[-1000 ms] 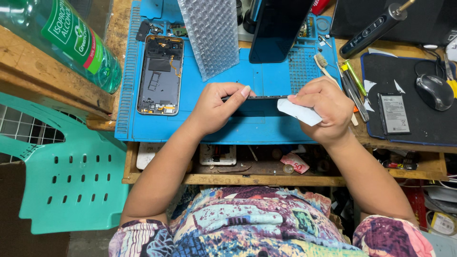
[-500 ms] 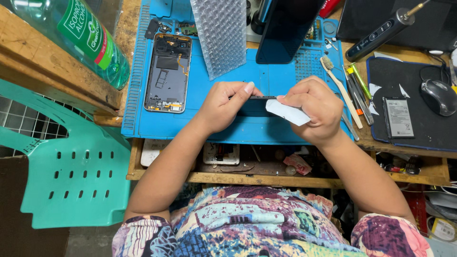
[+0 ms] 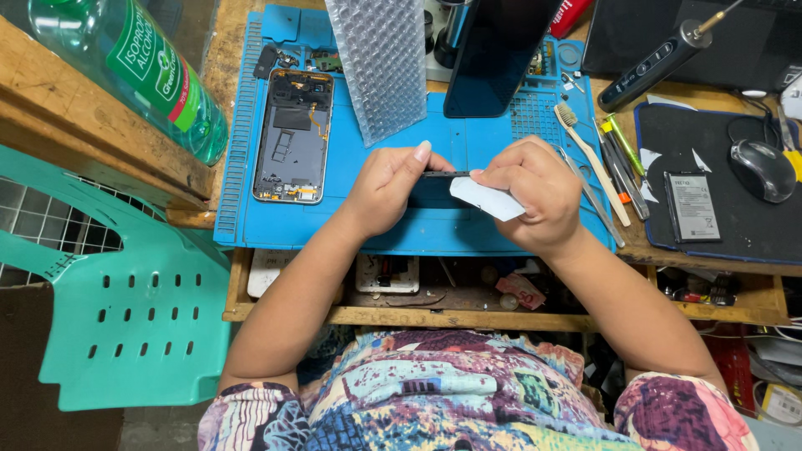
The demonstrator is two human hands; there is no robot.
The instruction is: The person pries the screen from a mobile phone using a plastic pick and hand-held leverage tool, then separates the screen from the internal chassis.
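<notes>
Peeling a backing off a thin dark strip, held at centre frame.

Left hand point(image 3: 386, 185) pinches the thin black strip-shaped part point(image 3: 446, 174) by its left end; right hand point(image 3: 528, 194) grips its right end and a white paper liner point(image 3: 487, 199). Judged next: a steady pull. Beyond, upper left, the opened grey phone chassis point(image 3: 294, 136) lies on the blue silicone work mat point(image 3: 468, 138).
</notes>
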